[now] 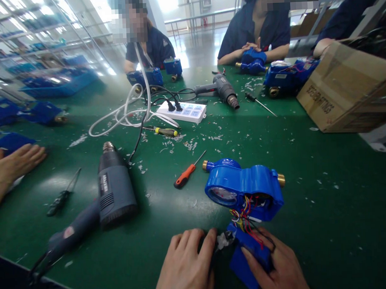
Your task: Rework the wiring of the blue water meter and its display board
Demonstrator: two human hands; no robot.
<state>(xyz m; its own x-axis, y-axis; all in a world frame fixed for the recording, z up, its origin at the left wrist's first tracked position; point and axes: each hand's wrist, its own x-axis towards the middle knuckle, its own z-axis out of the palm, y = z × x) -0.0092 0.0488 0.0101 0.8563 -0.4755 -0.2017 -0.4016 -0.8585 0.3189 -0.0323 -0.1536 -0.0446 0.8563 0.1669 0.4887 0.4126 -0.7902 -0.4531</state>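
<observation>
Head view: my right hand (278, 266) grips the blue cover (249, 261) at the table's (326, 207) near edge, steadying its wires; left hand (187, 266) fingers curled, pinching the connector (223, 241). Meter (244, 191) just behind.

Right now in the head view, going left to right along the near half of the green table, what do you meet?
Another person's hand → black screwdriver → heat gun → orange-handled screwdriver → blue water meter. Nearest the camera, the left hand lies beside the right hand, which holds a blue cover.
</observation>
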